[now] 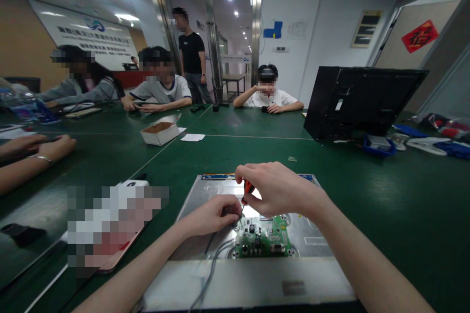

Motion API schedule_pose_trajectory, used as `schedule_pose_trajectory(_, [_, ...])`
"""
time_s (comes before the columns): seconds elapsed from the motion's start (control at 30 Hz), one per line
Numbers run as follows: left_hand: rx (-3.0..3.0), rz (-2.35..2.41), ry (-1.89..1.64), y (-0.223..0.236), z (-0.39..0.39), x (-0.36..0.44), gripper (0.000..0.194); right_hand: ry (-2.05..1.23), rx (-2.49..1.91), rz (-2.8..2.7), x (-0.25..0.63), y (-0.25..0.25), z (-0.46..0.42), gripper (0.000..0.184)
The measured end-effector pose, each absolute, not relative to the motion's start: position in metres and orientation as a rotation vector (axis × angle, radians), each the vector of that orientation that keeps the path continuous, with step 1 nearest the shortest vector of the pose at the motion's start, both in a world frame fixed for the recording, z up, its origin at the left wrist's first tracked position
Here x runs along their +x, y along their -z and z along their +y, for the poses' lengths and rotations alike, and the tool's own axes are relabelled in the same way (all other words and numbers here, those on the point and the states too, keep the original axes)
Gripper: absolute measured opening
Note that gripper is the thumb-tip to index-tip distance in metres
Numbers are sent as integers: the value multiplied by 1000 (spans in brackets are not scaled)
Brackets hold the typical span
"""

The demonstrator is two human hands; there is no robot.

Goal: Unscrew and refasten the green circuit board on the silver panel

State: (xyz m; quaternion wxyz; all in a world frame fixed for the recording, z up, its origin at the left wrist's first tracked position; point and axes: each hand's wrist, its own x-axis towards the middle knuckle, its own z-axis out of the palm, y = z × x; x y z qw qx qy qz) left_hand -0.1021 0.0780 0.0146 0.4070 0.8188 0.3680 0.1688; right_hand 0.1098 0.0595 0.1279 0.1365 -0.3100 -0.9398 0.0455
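My right hand grips a red and black screwdriver from above, its thin shaft pointing down at the upper left corner of a green circuit board. Close beside that tip, the fingers of my left hand are pinched together; whatever they hold is too small or hidden to name. The board lies on the silvery metal back of a flat display panel, directly in front of me. Grey cables run from the board's left side toward the panel's near edge.
A phone-like item, partly blurred, lies left of the panel. Farther off are a small open box and white paper. A black monitor stands at back right near a blue tray. Other people sit around the green table.
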Motion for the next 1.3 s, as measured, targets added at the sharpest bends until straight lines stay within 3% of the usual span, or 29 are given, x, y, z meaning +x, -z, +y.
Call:
schedule_pose_trajectory(0.3, [2083, 944, -407, -20, 77, -100, 5, -37, -1026, -2694, 106, -127, 63, 15])
schedule_pose_trajectory(0.67, [2084, 921, -425, -15, 78, -102, 7, -142, -894, -2717, 108, -126, 60, 21])
schedule_pose_trajectory(0.83, [2085, 942, -411, -19, 77, -101, 6, -27, -1017, -2700, 105, -125, 63, 11])
schedule_pose_trajectory(0.93, [2070, 946, -388, -20, 77, -100, 6, 15, -1050, -2709, 105, -127, 63, 18])
schedule_pose_trajectory(1.3, [2070, 948, -414, -21, 77, -100, 6, -117, -900, -2708, 106, -128, 60, 14])
